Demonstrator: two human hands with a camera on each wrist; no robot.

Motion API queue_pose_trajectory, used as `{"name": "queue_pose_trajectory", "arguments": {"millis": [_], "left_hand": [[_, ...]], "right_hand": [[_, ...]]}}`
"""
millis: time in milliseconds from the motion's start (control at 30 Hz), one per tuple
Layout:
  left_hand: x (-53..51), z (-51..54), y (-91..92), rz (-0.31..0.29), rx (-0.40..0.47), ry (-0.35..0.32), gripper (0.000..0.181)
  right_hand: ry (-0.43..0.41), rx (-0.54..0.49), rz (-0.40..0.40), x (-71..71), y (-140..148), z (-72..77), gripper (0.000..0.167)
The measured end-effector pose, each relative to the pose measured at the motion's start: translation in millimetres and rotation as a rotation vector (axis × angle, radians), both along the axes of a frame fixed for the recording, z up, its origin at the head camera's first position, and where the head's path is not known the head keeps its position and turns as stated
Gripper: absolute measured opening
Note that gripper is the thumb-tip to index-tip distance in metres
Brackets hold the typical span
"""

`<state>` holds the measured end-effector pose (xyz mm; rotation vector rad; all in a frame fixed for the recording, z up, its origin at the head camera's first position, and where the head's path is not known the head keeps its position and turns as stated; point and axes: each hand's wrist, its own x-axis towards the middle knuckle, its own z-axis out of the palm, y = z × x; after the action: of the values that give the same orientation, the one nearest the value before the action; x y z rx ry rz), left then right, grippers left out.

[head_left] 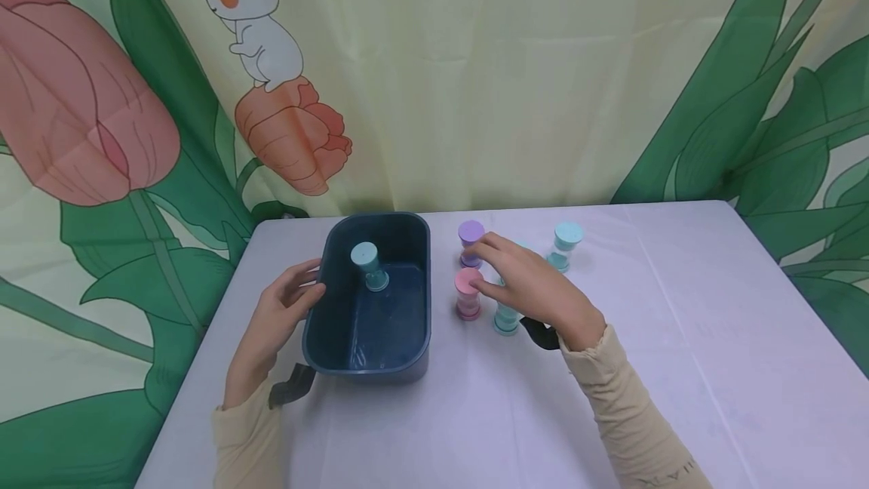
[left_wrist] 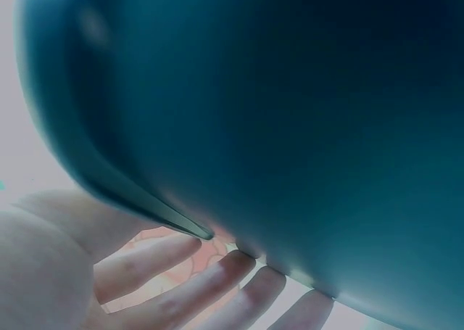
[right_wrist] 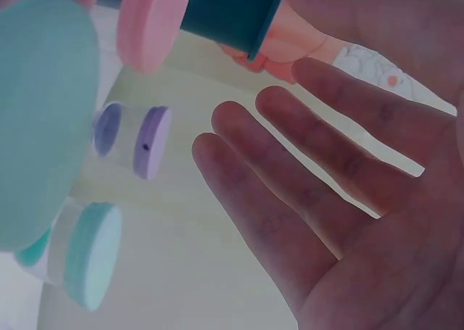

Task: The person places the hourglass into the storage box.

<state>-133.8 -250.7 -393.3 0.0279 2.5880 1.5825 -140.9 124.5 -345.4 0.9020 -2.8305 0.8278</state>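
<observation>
My left hand [head_left: 280, 315] rests against the left wall of a dark blue plastic bin [head_left: 422, 368], fingertips touching its outside and fingers extended. Inside the bin stands a teal sand timer [head_left: 366, 256], tilted slightly. Above a cluster of sand timers hovers my right hand [head_left: 539, 281], its fingers spread and holding nothing in the right wrist view. Nearest its thumb is a pink sand timer [head_left: 468, 283]. A purple sand timer [head_left: 471, 232] stands behind that, and a teal one [head_left: 505, 320] is partly hidden beneath the hand.
Another teal sand timer [head_left: 567, 235] stands at the back right of the cluster. White cloth covers the table [head_left: 475, 413]. Behind its far edge hangs a curtain [head_left: 475, 96] printed with a rabbit, a carrot and leaves.
</observation>
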Motion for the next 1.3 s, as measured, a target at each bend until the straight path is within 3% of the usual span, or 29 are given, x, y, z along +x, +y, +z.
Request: {"name": "queue_pose_trajectory", "arguments": {"millis": [267, 467, 867, 1300], "left_hand": [[0.9, -0.3, -1.4, 0.007, -0.005, -0.005, 0.063], [2.7, -0.6, -3.0, 0.015, -0.015, -0.012, 0.064], [5.9, -0.3, -2.8, 0.025, -0.009, -0.008, 0.063], [2.2, 3.4, 0.4, 0.003, 0.000, -0.004, 0.062]], "right_hand": [[0.024, -0.013, 0.001, 2.2, 5, -6.0, 0.041], [0.061, 0.034, -0.008, 5.0, 8, -14.7, 0.039], [0.027, 0.064, -0.030, 7.4, 14, -19.9, 0.042], [-0.035, 0.098, -0.052, 9.5, 20, -28.5, 0.041]]}}
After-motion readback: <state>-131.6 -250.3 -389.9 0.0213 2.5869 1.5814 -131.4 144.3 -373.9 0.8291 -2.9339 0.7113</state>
